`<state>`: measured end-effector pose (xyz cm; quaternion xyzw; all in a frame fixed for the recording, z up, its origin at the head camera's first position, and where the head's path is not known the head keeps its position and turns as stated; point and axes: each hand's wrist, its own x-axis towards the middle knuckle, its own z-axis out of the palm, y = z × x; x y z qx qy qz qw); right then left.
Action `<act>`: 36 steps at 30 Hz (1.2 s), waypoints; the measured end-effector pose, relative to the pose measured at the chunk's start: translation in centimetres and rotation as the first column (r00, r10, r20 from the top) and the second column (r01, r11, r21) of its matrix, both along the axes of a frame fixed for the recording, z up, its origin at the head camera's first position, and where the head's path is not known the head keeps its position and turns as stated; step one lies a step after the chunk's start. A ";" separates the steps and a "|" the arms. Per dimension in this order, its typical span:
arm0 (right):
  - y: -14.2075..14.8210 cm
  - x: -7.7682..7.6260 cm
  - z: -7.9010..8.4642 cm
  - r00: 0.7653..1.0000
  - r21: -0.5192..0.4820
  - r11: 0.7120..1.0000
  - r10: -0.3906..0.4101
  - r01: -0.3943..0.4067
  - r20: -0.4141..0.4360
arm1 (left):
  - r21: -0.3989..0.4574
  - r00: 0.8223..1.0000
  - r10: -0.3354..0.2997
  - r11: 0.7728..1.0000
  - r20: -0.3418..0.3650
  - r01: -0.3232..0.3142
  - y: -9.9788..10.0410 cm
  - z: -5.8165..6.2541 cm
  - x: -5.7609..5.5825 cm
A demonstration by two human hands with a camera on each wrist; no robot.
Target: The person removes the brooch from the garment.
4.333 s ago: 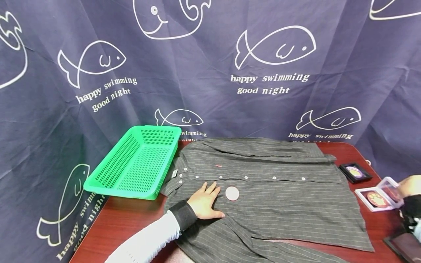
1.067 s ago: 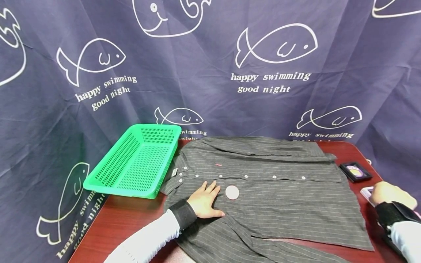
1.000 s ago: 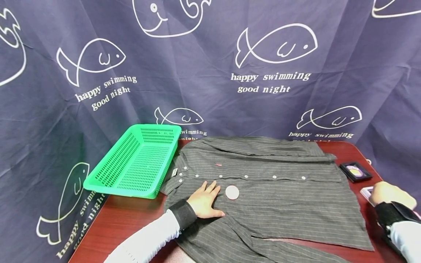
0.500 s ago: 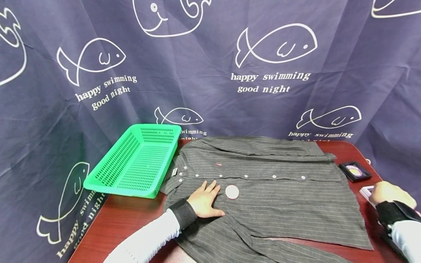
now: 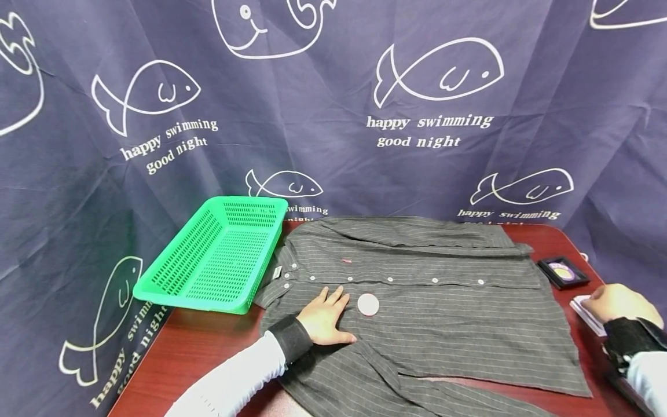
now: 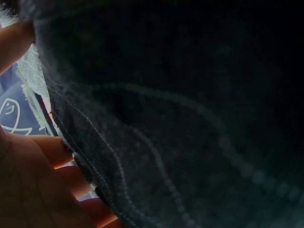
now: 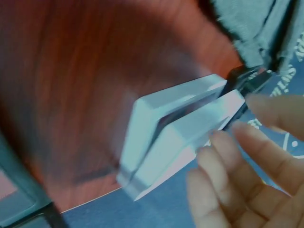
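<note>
Off your striped shirt's collar end stands a green basket; a white disc lies on it, near your left hand, resting there, fingers spread. Past the hem, a black case neighbours the white hinged case. Tabletop separates hem and white case. Your right hand's thumb and fingers are apart beside the ajar lid; the case's long visible edge roughly follows the hem.

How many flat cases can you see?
3: white case by the right hand, black case near the shirt, dark case cut off in right wrist view; more may hide.
</note>
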<state>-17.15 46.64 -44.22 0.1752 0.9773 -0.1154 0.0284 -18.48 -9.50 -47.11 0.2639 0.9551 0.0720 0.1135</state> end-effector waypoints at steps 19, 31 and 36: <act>-12.4 -2.6 3.6 0.828 -0.103 0.926 0.270 -0.363 -0.491 | 0.012 1.000 -0.007 1.000 0.002 0.007 -0.1 -0.1 0.0; -21.8 -3.6 2.9 0.813 -0.269 0.838 0.300 -0.475 -0.499 | -0.018 1.000 0.000 1.000 -0.002 0.000 -0.1 0.0 -0.1; -24.8 -3.9 1.7 0.813 -0.326 0.796 0.320 -0.509 -0.487 | -0.016 1.000 -0.006 1.000 -0.007 0.006 0.0 0.0 -0.1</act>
